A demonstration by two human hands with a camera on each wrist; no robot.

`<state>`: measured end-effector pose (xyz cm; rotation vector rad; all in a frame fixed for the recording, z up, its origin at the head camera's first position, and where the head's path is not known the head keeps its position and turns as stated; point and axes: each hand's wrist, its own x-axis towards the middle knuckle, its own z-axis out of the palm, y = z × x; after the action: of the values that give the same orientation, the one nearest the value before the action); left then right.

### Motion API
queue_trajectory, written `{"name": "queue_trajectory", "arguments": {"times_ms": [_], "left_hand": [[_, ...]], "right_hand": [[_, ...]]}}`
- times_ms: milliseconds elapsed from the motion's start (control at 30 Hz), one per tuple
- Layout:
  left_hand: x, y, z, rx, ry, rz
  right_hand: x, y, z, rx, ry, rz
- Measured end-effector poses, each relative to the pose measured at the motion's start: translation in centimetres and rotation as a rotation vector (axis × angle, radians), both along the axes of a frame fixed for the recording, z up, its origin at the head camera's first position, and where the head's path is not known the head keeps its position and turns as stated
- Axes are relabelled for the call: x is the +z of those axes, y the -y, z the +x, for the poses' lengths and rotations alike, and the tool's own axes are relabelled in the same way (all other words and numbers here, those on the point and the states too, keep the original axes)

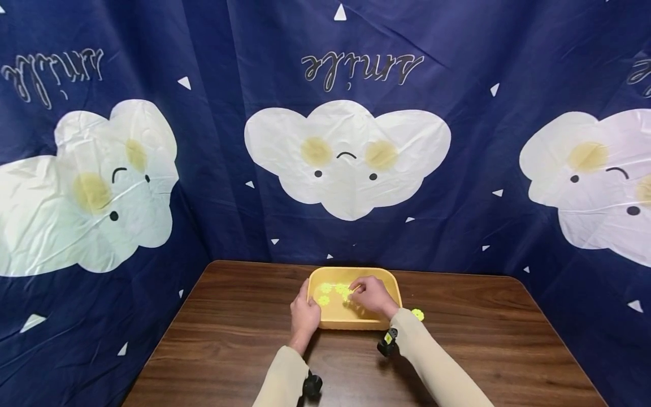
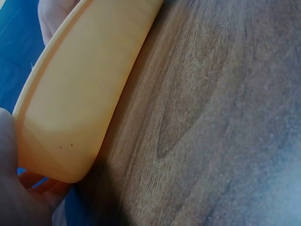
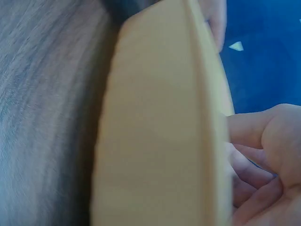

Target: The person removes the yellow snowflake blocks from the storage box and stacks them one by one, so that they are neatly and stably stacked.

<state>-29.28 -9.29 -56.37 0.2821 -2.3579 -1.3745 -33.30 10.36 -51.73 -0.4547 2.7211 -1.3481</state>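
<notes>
A shallow yellow plastic basin [image 1: 356, 324] stands on the table, with several bright yellow flower-shaped pieces [image 1: 324, 301] on its floor. My left hand [image 1: 306, 316] grips the basin's left end, thumb at the rim and fingers round the outside; the left wrist view shows that hand [image 2: 14, 188] at the basin's corner. Over the inside of the basin, my right hand [image 1: 373, 294] has thumb and fingers bent together, pinching a yellow flower-shaped piece [image 1: 347, 297]. In the right wrist view the basin wall [image 3: 155, 117] hides the fingertips of that hand [image 3: 273, 160].
Another yellow flower-shaped piece [image 1: 417, 314] lies on the brown wooden table [image 1: 229, 339], right of the basin beside the right sleeve. A dark blue curtain [image 1: 218, 141] with white clouds hangs behind the table and on both sides.
</notes>
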Motion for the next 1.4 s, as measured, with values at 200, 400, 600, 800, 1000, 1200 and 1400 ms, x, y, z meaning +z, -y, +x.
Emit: {"name": "queue_trajectory", "arguments": {"times_ms": [200,400,600,800,1000,1200,1400], "left_hand": [[0.0,0.0,0.1,-0.002,-0.001,-0.003],[0.0,0.1,0.2,-0.007,0.005,-0.004],[-0.1,0.2,0.2,-0.012,-0.005,-0.022],[0.0,0.2,0.2,0.001,-0.01,-0.021],[-0.3,0.2,0.0,-0.003,-0.038,-0.036],[-0.3,0.2,0.1,-0.003,-0.047,-0.043],[0.0,0.1,0.3,-0.02,0.001,-0.02]], "right_hand": [[2.5,-2.3,0.4,-0.027,-0.079,-0.068],[4.2,-5.7,0.5,-0.11,-0.053,-0.127],[4.0,-9.6,0.5,-0.202,-0.025,-0.168],[3.3,-12.5,0.7,-0.269,-0.039,-0.099],[1.8,-14.5,1.1,-0.334,0.01,-0.075],[-0.2,-15.7,2.0,-0.335,0.111,-0.009],[-1.9,-15.9,2.6,-0.322,0.137,-0.015]]}}
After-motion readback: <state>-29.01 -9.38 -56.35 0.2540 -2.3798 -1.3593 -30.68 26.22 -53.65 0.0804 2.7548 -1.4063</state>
